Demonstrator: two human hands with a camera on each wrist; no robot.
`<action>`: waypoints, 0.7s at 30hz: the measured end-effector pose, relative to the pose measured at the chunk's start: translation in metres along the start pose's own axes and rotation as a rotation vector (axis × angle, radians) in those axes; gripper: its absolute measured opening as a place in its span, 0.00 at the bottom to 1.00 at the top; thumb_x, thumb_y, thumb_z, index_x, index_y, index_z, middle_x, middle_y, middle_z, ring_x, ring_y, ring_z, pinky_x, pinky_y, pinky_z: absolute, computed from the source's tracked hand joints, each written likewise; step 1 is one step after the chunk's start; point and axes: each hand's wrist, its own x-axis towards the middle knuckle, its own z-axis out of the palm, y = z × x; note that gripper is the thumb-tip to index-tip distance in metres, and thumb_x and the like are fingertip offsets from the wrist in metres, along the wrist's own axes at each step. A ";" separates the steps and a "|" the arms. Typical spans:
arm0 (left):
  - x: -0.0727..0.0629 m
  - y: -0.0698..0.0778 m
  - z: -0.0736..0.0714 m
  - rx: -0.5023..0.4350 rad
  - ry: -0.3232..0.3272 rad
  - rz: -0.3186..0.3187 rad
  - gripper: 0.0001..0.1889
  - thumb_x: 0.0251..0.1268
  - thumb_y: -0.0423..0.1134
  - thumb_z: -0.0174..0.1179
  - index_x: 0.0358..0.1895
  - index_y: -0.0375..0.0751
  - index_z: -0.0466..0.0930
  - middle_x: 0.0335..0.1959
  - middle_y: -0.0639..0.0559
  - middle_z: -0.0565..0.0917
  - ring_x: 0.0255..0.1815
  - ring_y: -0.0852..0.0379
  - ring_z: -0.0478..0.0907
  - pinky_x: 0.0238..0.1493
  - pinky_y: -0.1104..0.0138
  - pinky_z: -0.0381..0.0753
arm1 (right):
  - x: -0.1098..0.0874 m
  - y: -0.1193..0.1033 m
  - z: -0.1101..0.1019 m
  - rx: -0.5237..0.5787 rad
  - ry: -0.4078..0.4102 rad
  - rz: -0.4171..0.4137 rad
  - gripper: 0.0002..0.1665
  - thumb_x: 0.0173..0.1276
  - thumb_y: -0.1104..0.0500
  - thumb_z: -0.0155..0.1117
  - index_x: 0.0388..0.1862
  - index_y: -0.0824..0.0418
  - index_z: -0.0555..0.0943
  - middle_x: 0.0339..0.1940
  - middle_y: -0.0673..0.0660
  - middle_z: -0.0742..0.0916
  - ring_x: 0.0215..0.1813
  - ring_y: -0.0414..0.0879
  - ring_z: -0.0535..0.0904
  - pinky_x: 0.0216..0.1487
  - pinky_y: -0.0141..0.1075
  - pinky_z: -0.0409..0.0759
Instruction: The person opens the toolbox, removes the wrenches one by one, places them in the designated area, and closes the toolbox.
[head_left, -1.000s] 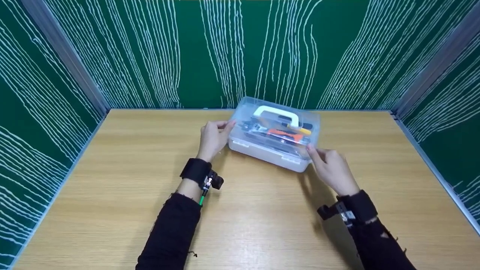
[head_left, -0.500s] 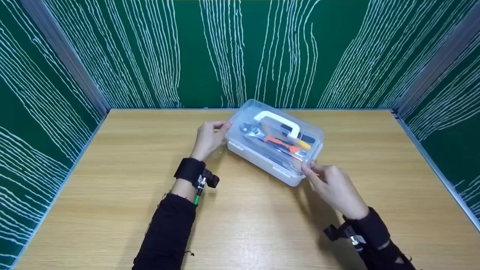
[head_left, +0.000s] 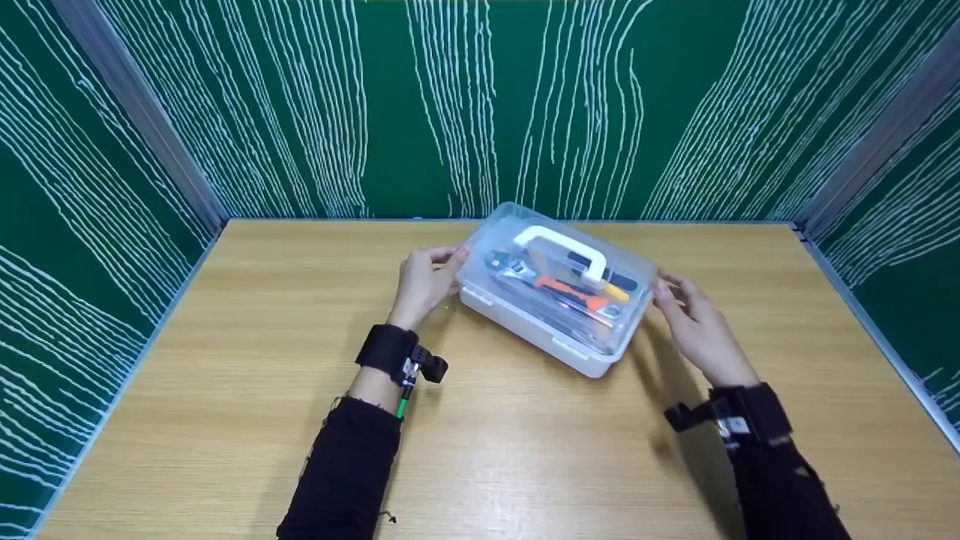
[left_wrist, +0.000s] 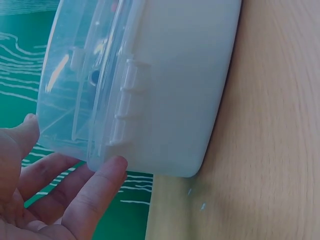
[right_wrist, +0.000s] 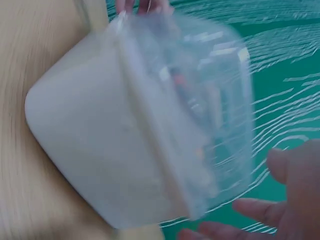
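A clear-lidded plastic toolbox [head_left: 559,296] with a white handle [head_left: 562,247] sits at an angle on the table. Through the lid show an adjustable wrench [head_left: 510,262], an orange-and-black tool [head_left: 570,292] and a yellow handle [head_left: 615,291]. At the box's left end is my left hand [head_left: 424,283]; in the left wrist view its loosely extended fingers [left_wrist: 97,197] touch the corner, with the thumb beside the lid. My right hand [head_left: 697,322] is by the right end. Its fingers stand apart from the box in the right wrist view, which is blurred.
The wooden table [head_left: 525,465] stretches in front of and beside the box. Green panels [head_left: 420,112] with wavy white lines rise behind it and on both sides, framed by grey corner posts [head_left: 150,112].
The toolbox has turned clockwise, its right end swinging toward me. My right hand came nearer with that end, then shifted away and to the right. The left hand stays at the left end.
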 end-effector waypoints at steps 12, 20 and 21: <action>-0.001 -0.006 0.005 -0.008 0.018 -0.005 0.19 0.80 0.50 0.64 0.59 0.39 0.90 0.57 0.40 0.88 0.51 0.45 0.91 0.50 0.61 0.93 | 0.013 0.016 0.011 0.097 -0.051 -0.005 0.46 0.89 0.35 0.32 0.90 0.63 0.46 0.89 0.71 0.57 0.87 0.71 0.55 0.84 0.68 0.60; 0.003 -0.006 0.001 -0.051 0.011 -0.023 0.20 0.80 0.49 0.64 0.62 0.39 0.88 0.59 0.39 0.88 0.54 0.45 0.91 0.53 0.59 0.93 | 0.008 0.014 0.012 0.034 -0.018 -0.022 0.43 0.89 0.36 0.33 0.84 0.67 0.59 0.82 0.76 0.68 0.81 0.73 0.67 0.79 0.66 0.71; 0.003 -0.006 0.000 -0.050 0.009 -0.025 0.20 0.80 0.50 0.64 0.62 0.39 0.88 0.60 0.40 0.88 0.54 0.45 0.91 0.53 0.60 0.93 | 0.007 0.014 0.012 0.021 -0.016 -0.029 0.42 0.89 0.37 0.34 0.82 0.68 0.62 0.80 0.75 0.71 0.79 0.72 0.70 0.78 0.65 0.73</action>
